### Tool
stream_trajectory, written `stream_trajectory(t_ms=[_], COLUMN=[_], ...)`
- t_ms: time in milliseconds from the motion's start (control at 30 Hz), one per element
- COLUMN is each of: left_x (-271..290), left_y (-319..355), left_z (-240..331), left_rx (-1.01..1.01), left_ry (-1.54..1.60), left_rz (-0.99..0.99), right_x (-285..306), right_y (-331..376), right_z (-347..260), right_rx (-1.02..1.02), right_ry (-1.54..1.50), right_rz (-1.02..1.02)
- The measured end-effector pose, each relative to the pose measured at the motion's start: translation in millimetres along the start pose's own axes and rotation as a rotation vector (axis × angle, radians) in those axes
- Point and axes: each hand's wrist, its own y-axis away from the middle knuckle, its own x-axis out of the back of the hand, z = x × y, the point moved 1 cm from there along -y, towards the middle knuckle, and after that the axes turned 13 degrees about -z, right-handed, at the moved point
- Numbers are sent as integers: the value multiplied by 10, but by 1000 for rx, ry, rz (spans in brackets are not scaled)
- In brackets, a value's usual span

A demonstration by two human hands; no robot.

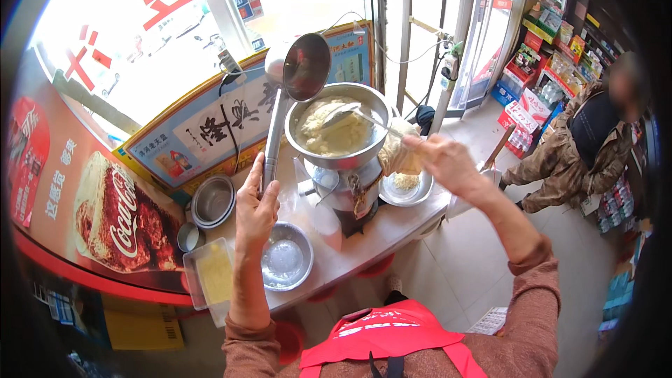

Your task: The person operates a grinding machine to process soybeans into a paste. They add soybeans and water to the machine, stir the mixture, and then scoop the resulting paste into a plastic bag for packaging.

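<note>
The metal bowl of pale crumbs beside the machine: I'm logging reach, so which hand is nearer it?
Right. The right hand, on a ladle, is above and slightly right of the bowl; the left hand, gripping a long-handled scoop, is farther off to its left.

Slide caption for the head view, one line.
Left hand holds up a ladle; right hand holds a metal spoon to the pale mixture in a metal bowl.

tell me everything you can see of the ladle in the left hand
The ladle looks metal: a wide round head, dark and shiny inside, on a long straight grey handle. The left hand grips the handle's lower end, head uppermost. In the picture it overlaps the rim of the bowl; contact is unclear.
</note>
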Motion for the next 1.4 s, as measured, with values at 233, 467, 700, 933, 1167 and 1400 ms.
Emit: stream_trajectory(t_ms=[233,467,700,933,1167,1400], left_x=[-21,-30,-42,52,55,89], left_y=[5,6,14,79,88,155], left_z=[-38,-54,-39,-28,-9,2], left_rx=[6,20,-1,-9,-21,5], left_ry=[16,24,51,38,62,-3], left_rz=[15,-5,-5,36,20,33], right_x=[790,25,-206,304,-506,141], right_y=[237,-195,-280,-126,-716,-446], right_z=[-62,-194,-60,60,-203,254], right_rx=[25,-48,0,116,97,298], right_ry=[162,209,98,-258,0,196], right_rz=[-244,-230,-43,-55,91,-89])
